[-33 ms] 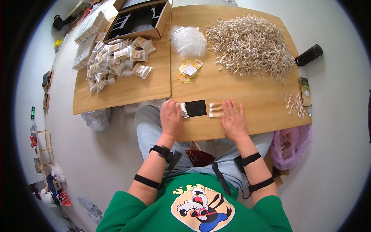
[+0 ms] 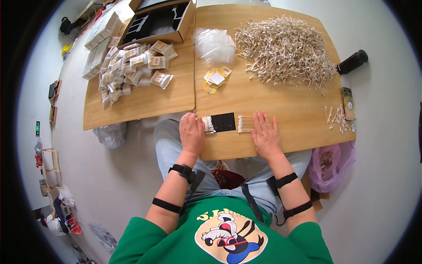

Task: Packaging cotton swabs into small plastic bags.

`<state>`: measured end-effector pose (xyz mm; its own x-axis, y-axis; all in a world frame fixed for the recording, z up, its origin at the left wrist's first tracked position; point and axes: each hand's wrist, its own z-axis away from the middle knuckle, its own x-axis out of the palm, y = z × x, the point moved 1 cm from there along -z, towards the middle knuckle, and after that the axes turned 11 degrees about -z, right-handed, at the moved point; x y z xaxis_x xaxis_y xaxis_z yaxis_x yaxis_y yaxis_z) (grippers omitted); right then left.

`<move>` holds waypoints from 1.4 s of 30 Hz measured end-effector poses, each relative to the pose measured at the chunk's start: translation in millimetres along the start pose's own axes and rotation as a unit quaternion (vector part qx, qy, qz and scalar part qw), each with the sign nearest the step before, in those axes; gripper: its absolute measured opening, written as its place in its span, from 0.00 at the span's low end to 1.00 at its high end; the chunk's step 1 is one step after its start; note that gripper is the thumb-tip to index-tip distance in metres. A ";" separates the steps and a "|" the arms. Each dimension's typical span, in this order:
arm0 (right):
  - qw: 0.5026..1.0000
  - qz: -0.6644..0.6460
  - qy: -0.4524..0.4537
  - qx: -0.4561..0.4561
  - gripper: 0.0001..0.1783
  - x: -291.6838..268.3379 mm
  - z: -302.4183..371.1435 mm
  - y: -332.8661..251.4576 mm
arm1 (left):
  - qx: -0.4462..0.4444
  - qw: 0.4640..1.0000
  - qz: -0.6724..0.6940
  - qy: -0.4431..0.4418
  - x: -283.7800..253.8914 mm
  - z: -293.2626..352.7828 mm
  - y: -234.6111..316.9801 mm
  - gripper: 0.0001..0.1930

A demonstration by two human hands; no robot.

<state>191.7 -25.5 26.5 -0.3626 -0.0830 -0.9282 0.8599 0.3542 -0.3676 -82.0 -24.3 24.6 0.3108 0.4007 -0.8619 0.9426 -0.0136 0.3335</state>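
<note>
My left hand [image 2: 192,133] has its fingers curled over the outer end of a packet of cotton swabs [image 2: 208,125] at the table's near edge. White swab tips and a bit of a coloured label show beyond the fingers; the rest is hidden under the hand. Against the tips lies a flat black rectangular plate [image 2: 224,122]. Right of the plate is an even row of loose cotton swabs [image 2: 245,124], tips toward it. My right hand [image 2: 266,134] rests flat across the row's right end, fingers stretched out, holding nothing.
A large heap of cotton swabs [image 2: 288,53] lies at the back right. Clear bags [image 2: 214,46] and yellow cards [image 2: 211,83] sit left of it. Filled packets [image 2: 132,68] and an open cardboard box [image 2: 182,28] are farther left. A phone [image 2: 347,103] and a black bottle [image 2: 351,62] line the right edge.
My left hand has shifted slightly left, so more of the swab packet and its label shows. My right hand has stayed on the row.
</note>
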 end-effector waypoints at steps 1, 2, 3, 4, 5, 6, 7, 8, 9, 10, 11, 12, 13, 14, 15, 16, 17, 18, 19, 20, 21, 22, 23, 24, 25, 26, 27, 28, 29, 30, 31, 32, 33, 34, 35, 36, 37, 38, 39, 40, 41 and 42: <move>1.000 0.005 -0.002 -0.005 0.33 -2.3 -3.7 -1.1 | -0.011 1.000 -0.018 0.001 4.1 1.3 -8.8 0.11; 1.000 0.003 -0.004 -0.004 0.33 -1.9 -5.5 -2.8 | -0.021 0.999 -0.035 0.002 9.2 3.2 -15.4 0.11; 1.000 0.000 -0.010 -0.012 0.33 -0.9 -7.7 -5.8 | -0.021 0.999 -0.037 0.000 15.1 4.3 -19.8 0.11; 1.000 -0.002 -0.016 -0.020 0.33 0.4 -10.2 -8.9 | -0.022 0.998 -0.055 0.018 20.6 5.5 -24.1 0.11; 1.000 -0.004 -0.017 -0.020 0.33 2.0 -13.0 -11.8 | -0.023 0.996 -0.073 0.036 24.7 7.5 -29.2 0.11; 0.999 -0.008 -0.019 -0.028 0.33 3.5 -15.5 -13.9 | -0.021 0.997 -0.073 0.034 25.5 6.4 -30.3 0.11; 0.999 -0.012 -0.021 -0.036 0.32 4.7 -18.4 -16.0 | -0.040 0.998 -0.036 -0.042 27.6 5.3 -32.1 0.13; 0.999 -0.013 -0.021 -0.034 0.32 5.3 -21.5 -17.6 | -0.059 0.991 0.000 -0.118 29.9 4.2 -33.5 0.14; 0.999 -0.017 -0.031 -0.041 0.32 5.1 -24.9 -21.9 | -0.060 0.991 -0.002 -0.119 31.2 5.4 -36.7 0.14; 0.998 -0.021 -0.041 -0.049 0.32 5.8 -28.2 -25.7 | -0.055 0.992 0.021 -0.111 33.9 6.5 -40.0 0.15; 0.998 -0.024 -0.042 -0.049 0.32 7.3 -31.7 -28.8 | -0.051 0.992 0.044 -0.102 35.9 7.6 -42.6 0.15; 0.997 -0.023 -0.054 -0.057 0.32 8.9 -35.7 -31.8 | -0.052 0.992 0.042 -0.103 38.8 8.9 -44.9 0.15; 0.995 -0.023 -0.066 -0.066 0.32 10.9 -38.8 -35.3 | -0.040 0.996 0.047 -0.071 41.2 10.4 -46.2 0.14; 0.995 -0.025 -0.066 -0.067 0.32 13.8 -40.8 -38.6 | -0.029 0.997 0.052 -0.039 43.0 12.1 -47.7 0.13; 0.994 -0.024 -0.065 -0.080 0.32 17.5 -43.0 -40.8 | -0.028 0.998 0.052 -0.039 43.8 11.5 -46.3 0.13; 0.993 -0.024 -0.064 -0.094 0.33 21.1 -45.3 -43.6 | -0.036 0.997 0.057 -0.045 44.3 11.6 -44.6 0.13; 0.993 -0.023 -0.063 -0.093 0.33 24.7 -47.2 -46.8 | -0.044 0.996 0.063 -0.051 44.4 11.3 -43.6 0.13; 0.993 -0.024 -0.063 -0.099 0.33 27.7 -48.3 -51.2 | -0.044 0.996 0.063 -0.050 44.2 11.4 -43.0 0.13; 0.992 -0.025 -0.062 -0.105 0.33 30.6 -49.2 -55.7 | -0.046 0.996 0.062 -0.055 44.2 11.3 -42.4 0.13; 0.992 -0.024 -0.061 -0.105 0.33 33.3 -50.0 -60.0 | -0.048 0.995 0.061 -0.060 44.3 10.9 -41.8 0.14; 0.994 -0.027 -0.054 -0.091 0.33 35.0 -51.1 -65.0 | -0.049 0.995 0.061 -0.058 43.9 11.0 -42.5 0.14; 0.996 -0.029 -0.046 -0.077 0.33 36.3 -51.6 -69.7 | -0.045 0.995 0.065 -0.054 43.5 10.9 -43.2 0.13; 0.996 -0.028 -0.045 -0.078 0.33 37.7 -50.7 -75.8 | -0.041 0.995 0.070 -0.049 43.2 11.0 -43.6 0.13; 0.997 -0.013 -0.048 -0.060 0.33 39.2 -49.0 -80.9 | -0.040 0.995 0.072 -0.048 42.7 10.9 -42.1 0.13; 0.998 0.002 -0.051 -0.042 0.33 39.5 -48.7 -82.7 | -0.040 0.996 0.073 -0.037 42.0 11.1 -40.5 0.13; 0.998 0.003 -0.050 -0.043 0.33 39.6 -49.5 -81.3 | -0.041 0.996 0.073 -0.027 41.5 10.7 -39.0 0.13; 0.998 -0.014 -0.037 -0.049 0.33 39.9 -50.7 -82.1 | -0.040 0.996 0.072 -0.025 41.6 11.1 -41.1 0.13; 0.998 -0.031 -0.025 -0.057 0.32 39.9 -51.7 -82.6 | -0.039 0.997 0.068 -0.028 41.8 11.5 -43.1 0.13; 0.997 -0.032 -0.024 -0.059 0.32 38.8 -53.3 -80.1 | -0.037 0.997 0.063 -0.031 41.6 12.1 -45.5 0.13; 0.997 -0.030 -0.040 -0.065 0.32 37.0 -54.5 -73.5 | -0.037 0.997 0.063 -0.030 39.4 10.2 -43.5 0.13; 0.995 -0.027 -0.057 -0.072 0.32 35.3 -54.9 -68.0 | -0.053 0.994 0.065 -0.067 38.6 8.3 -41.3 0.14; 0.995 -0.027 -0.056 -0.073 0.32 34.8 -54.1 -63.8 | -0.069 0.990 0.067 -0.104 37.7 7.1 -38.6 0.16; 0.995 -0.019 -0.065 -0.072 0.32 33.2 -55.1 -60.0 | -0.059 0.994 0.069 -0.067 38.8 7.1 -36.4 0.15; 0.995 -0.011 -0.074 -0.070 0.31 32.6 -56.4 -57.7 | -0.061 0.994 0.069 -0.064 38.6 7.5 -36.8 0.15; 0.995 -0.010 -0.074 -0.073 0.31 32.5 -57.8 -56.5 | -0.066 0.993 0.068 -0.072 38.6 7.8 -37.6 0.15; 0.995 -0.006 -0.072 -0.071 0.31 30.9 -58.1 -55.5 | -0.072 0.992 0.068 -0.081 38.4 8.6 -37.0 0.15; 0.995 -0.002 -0.070 -0.068 0.31 29.6 -58.2 -55.1 | -0.074 0.992 0.070 -0.079 38.0 9.0 -36.8 0.15; 0.995 0.000 -0.070 -0.069 0.31 30.0 -57.9 -55.8 | -0.071 0.992 0.070 -0.077 37.7 9.2 -36.6 0.14; 0.996 0.010 -0.064 -0.067 0.31 30.8 -58.5 -58.3 | -0.067 0.993 0.070 -0.074 37.9 9.1 -37.5 0.14; 0.996 0.019 -0.058 -0.065 0.31 31.7 -58.2 -60.6 | -0.068 0.992 0.071 -0.073 38.3 9.6 -38.0 0.14; 0.996 0.020 -0.058 -0.065 0.31 32.3 -56.0 -62.5 | -0.066 0.993 0.069 -0.075 38.9 10.8 -38.1 0.14; 0.996 0.018 -0.056 -0.063 0.31 32.7 -54.2 -66.2 | -0.064 0.993 0.064 -0.076 39.9 11.4 -39.8 0.14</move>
<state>103.4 -1.1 23.6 -0.2835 -0.1688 -0.9440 0.8171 0.4727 -0.3299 -105.8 -18.2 -27.4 0.4515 0.2601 -0.8535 0.8739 0.0645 0.4819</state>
